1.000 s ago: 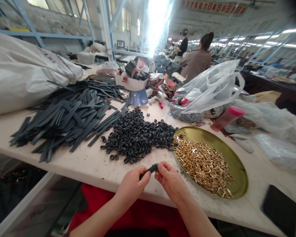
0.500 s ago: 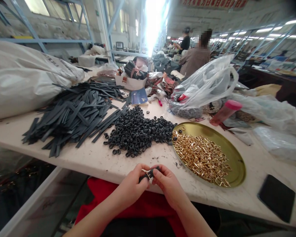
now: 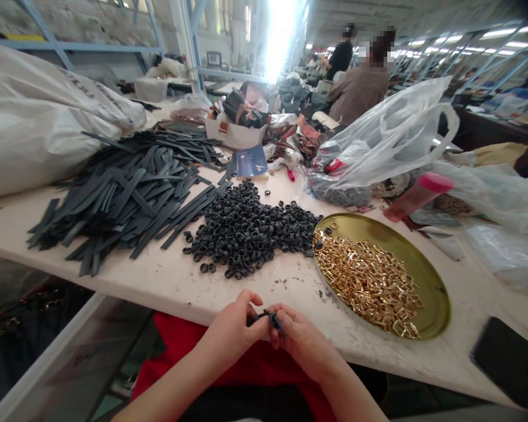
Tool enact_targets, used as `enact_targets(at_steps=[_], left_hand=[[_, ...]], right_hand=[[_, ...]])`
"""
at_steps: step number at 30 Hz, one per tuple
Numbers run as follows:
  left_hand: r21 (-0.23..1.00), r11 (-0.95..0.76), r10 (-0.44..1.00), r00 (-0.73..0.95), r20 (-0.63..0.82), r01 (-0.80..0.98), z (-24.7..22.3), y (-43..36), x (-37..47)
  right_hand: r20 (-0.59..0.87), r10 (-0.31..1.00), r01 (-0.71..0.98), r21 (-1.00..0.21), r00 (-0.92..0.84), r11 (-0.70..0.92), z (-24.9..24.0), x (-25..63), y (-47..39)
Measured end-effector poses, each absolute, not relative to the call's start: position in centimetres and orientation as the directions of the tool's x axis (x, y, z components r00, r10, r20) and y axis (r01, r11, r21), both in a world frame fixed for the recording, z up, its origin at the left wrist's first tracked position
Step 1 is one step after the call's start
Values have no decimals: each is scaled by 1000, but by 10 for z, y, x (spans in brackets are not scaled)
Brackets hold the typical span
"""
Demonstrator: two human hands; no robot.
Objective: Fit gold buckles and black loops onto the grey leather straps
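Observation:
A small dark strap piece [image 3: 276,322] is pinched between both hands just off the table's front edge. My left hand [image 3: 237,325] closes on its left end, and the fingers of my right hand [image 3: 297,334] close on its right part. Whether a gold buckle sits on it cannot be made out. Beyond my hands lies a heap of small black loops [image 3: 246,228]. To the right, an oval gold tray [image 3: 435,299] holds a pile of gold buckles [image 3: 369,281]. Long dark strips [image 3: 127,187] are heaped on the left.
A black flat object [image 3: 506,358] lies at the right edge. Behind are a blue booklet [image 3: 251,161], a white box [image 3: 233,133], a pink-lidded jar [image 3: 418,196] and a clear plastic bag [image 3: 387,140]. A large white sack [image 3: 39,129] fills the left. Two people are in the background.
The strap piece has turned in my fingers, its right end now pointing down, and the gold glint on it is no longer visible. The camera view has shifted slightly.

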State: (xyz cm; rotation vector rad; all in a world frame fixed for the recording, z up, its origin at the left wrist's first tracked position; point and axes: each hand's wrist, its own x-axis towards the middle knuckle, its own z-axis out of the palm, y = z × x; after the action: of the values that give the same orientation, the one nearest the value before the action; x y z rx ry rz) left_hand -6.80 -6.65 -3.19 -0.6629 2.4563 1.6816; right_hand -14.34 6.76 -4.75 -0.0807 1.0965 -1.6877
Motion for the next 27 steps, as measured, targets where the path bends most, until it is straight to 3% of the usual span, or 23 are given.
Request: enact_targets(at_steps=[4, 7, 11, 15, 21, 27], left_hand=[[814, 382, -264, -896, -357, -437, -25, -70, -71], [855, 304, -238, -903, -359, -420, -24, -70, -72], [900, -10, -167, -886, -432, -437, -26, -70, -73], [858, -218, -120, -860, -497, -465, -28, -71, -74], [792, -269, -17, -820, -572, -548, -34, -67, -71], [773, -242, 47, -802, -595, -587, -28, -59, -64]], right_hand=[[-457, -819, 784, -620, -346, 15, -48, -146, 67], [-446, -779, 719, -695, -440, -8, -49, -148, 65], [-363, -603, 422, -905, -710, 48, -54, -152, 60], [-237, -497, 149, -966, -835, 211, -61, -156, 62], [-210, -747, -128, -921, -630, 367, -61, -156, 83], [-166, -846, -349, -858, -507, 378, -46, -152, 98]])
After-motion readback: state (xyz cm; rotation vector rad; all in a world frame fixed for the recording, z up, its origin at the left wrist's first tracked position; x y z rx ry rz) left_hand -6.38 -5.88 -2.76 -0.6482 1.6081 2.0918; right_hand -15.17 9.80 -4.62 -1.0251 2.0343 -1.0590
